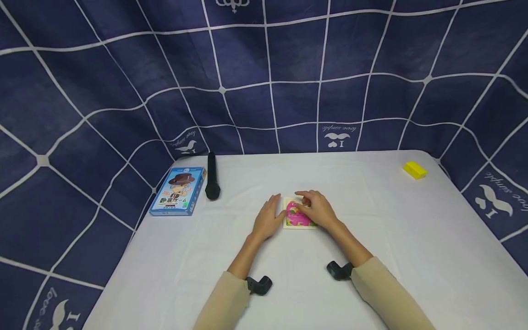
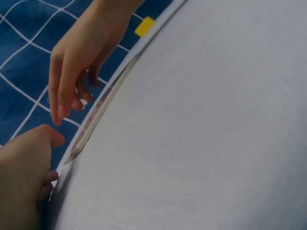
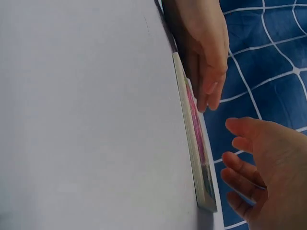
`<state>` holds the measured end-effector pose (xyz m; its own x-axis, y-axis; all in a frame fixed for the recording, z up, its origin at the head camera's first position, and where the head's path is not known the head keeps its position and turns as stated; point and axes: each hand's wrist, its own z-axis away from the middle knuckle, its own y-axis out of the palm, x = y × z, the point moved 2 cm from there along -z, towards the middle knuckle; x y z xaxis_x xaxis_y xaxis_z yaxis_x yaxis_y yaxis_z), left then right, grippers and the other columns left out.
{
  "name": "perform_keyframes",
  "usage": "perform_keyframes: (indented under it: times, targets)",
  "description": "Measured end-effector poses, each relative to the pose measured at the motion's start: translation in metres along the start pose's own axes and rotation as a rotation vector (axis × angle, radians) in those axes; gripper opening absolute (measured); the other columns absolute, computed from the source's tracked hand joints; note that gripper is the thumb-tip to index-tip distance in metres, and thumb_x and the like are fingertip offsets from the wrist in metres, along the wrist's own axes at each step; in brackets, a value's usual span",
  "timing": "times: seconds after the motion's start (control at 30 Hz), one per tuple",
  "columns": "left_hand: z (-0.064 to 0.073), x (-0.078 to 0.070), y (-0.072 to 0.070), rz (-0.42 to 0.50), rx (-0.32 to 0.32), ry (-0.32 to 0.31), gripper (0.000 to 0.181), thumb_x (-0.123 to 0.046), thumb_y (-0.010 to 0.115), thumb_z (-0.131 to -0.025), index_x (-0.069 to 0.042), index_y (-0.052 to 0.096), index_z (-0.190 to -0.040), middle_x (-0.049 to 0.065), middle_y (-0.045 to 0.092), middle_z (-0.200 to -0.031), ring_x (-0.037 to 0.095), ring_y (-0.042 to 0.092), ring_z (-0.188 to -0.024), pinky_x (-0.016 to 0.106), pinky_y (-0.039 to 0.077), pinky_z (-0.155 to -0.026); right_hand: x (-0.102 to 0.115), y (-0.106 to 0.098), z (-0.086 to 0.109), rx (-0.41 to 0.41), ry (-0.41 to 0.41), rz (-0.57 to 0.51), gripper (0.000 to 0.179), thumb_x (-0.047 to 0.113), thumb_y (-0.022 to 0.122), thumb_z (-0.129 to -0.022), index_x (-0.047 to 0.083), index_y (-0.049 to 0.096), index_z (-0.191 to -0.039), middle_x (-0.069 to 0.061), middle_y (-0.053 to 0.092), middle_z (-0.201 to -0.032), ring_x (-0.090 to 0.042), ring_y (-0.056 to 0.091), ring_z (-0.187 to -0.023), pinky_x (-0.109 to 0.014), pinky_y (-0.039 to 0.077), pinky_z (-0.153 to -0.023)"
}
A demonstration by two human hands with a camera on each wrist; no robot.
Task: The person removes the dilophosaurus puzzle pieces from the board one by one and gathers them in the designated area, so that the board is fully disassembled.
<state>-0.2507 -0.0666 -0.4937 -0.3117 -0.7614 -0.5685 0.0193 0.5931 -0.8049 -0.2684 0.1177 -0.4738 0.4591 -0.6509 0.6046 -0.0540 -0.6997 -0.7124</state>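
Lying flat around the middle of a white cloth-covered table (image 1: 297,284), a square cream-edged board with a bright pink picture (image 1: 300,221) sits between two bare hands. Its near edge shows in full; the right hand (image 1: 319,211) covers its far right part. That hand arches over the board, fingers loosely bent, thumb and fingertips apart. The left hand (image 1: 266,221) lies along the left edge, fingers extended, thumb apart and reaching to that edge; whether it touches, I cannot tell.

Broad white cloth separates the board from the table's far edge, where a navy white-gridded curtain (image 1: 293,55) hangs. Well to the left, a flat blue illustrated cardboard box (image 1: 177,192) hugs the left edge, just beside a black rod-shaped microphone (image 1: 212,176). A small yellow rectangular block (image 1: 415,170) sits well apart, near the far right corner.
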Motion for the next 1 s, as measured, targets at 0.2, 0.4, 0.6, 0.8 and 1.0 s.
perform_keyframes:
  times: [0.2,0.4,0.6,0.8,1.0]
  targets:
    - [0.0,0.001,0.003,-0.136,0.063,0.09,0.064,-0.042,0.041,-0.094,-0.005,0.027,-0.145,0.007,0.03,-0.148,0.021,0.018,-0.138,0.035,0.011,-0.113,-0.003,0.007,-0.012,0.027,0.018,0.035,0.035,0.024,0.074,-0.079,0.006,0.068,-0.108,0.002,0.054,-0.072,-0.016,0.047,-0.068,-0.031,0.041,-0.061]
    - [0.004,0.003,0.009,-0.226,0.087,0.13,0.062,-0.045,0.036,-0.096,-0.009,0.028,-0.145,0.002,0.028,-0.149,0.023,0.015,-0.139,0.038,0.01,-0.113,-0.014,0.015,-0.007,0.045,0.025,-0.032,0.03,0.025,0.074,-0.079,0.007,0.071,-0.102,0.003,0.055,-0.077,-0.015,0.047,-0.072,-0.03,0.042,-0.064]
    - [0.005,0.005,0.009,-0.253,0.081,0.147,0.061,-0.046,0.036,-0.095,-0.011,0.03,-0.145,0.0,0.026,-0.15,0.022,0.014,-0.139,0.037,0.009,-0.113,-0.018,0.018,-0.004,0.012,-0.006,-0.074,0.026,0.022,0.075,-0.078,0.008,0.072,-0.1,0.002,0.054,-0.077,-0.015,0.046,-0.073,-0.03,0.041,-0.065]
    - [0.006,0.005,0.008,-0.246,0.08,0.151,0.062,-0.046,0.037,-0.094,-0.01,0.031,-0.144,0.0,0.026,-0.15,0.021,0.015,-0.139,0.037,0.009,-0.113,-0.019,0.02,-0.005,0.004,-0.029,-0.085,0.024,0.022,0.075,-0.078,0.009,0.072,-0.098,0.001,0.057,-0.081,-0.015,0.047,-0.075,-0.03,0.041,-0.066]
    - [0.006,0.004,0.008,-0.254,0.079,0.156,0.062,-0.045,0.038,-0.094,-0.009,0.032,-0.144,0.0,0.027,-0.15,0.021,0.016,-0.139,0.035,0.009,-0.113,-0.019,0.019,-0.004,0.005,-0.045,-0.078,0.023,0.023,0.074,-0.079,0.009,0.072,-0.097,0.0,0.058,-0.082,-0.015,0.047,-0.075,-0.031,0.041,-0.066]
